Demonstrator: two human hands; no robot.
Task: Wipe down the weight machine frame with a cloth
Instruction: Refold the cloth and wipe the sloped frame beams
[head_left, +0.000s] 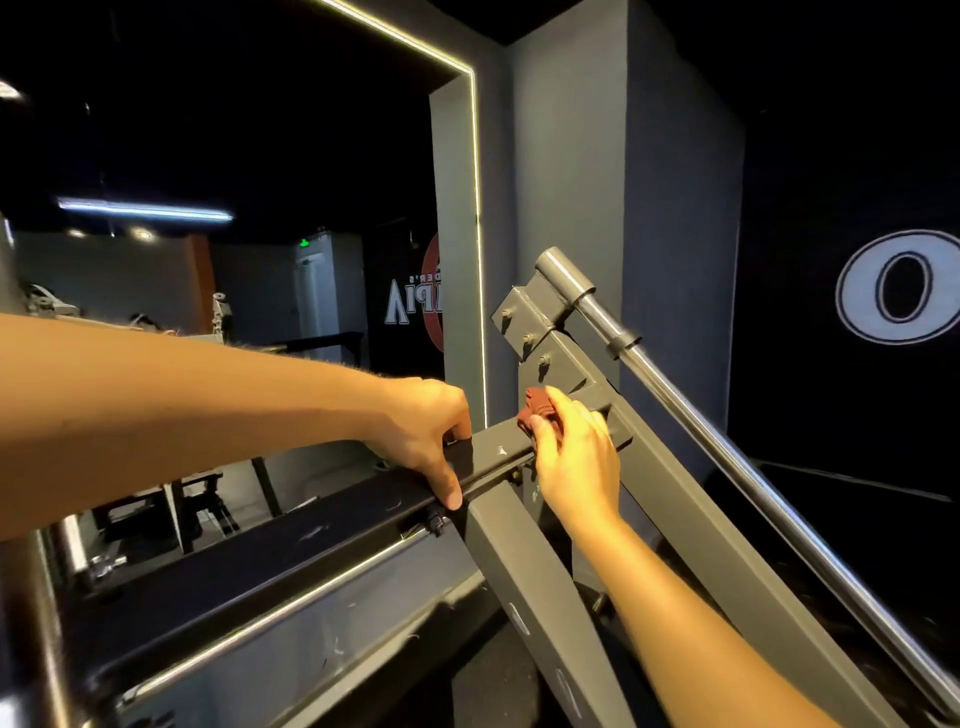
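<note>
Right hand (574, 457) is gripping a bunched red cloth (540, 410), pressing it onto the frame (675, 499) at the joint just below the 3-bolt plate (530, 332). Left hand (431, 431) is clamping the crossbar (493, 449) just left of the cloth, thumb on the near edge, fingers curled over the top. Looks like bracing. Progress: can't tell what's already wiped, no visible streaks. Judging by position, the diagonal beams below the grip and the chrome rod (727, 441) to its right are likely still left.
</note>
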